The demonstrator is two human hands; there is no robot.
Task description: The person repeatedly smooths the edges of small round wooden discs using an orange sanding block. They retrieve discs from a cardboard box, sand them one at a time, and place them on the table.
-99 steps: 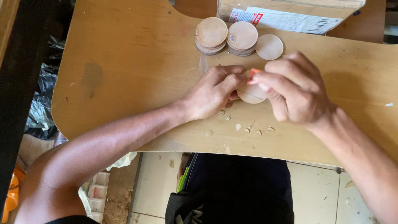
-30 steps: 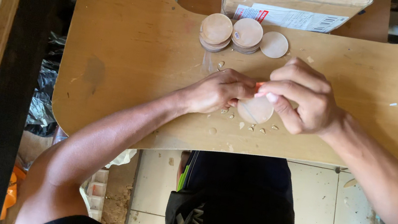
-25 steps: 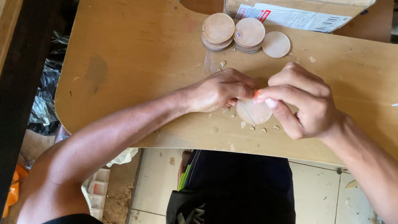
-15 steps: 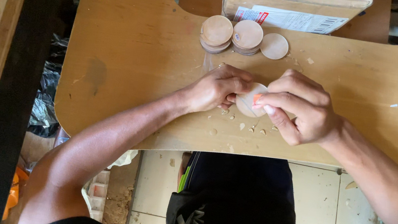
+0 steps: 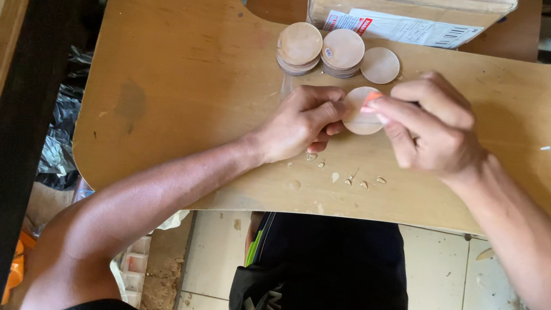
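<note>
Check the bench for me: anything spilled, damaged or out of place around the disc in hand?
Small pale chips lie scattered on the wooden table just below the left hand and right hand, which hold a round wooden disc. The disc stacks look tidy.

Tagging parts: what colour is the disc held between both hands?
Pale tan wood, plain, no pattern: the disc, seen in the head view.
</note>
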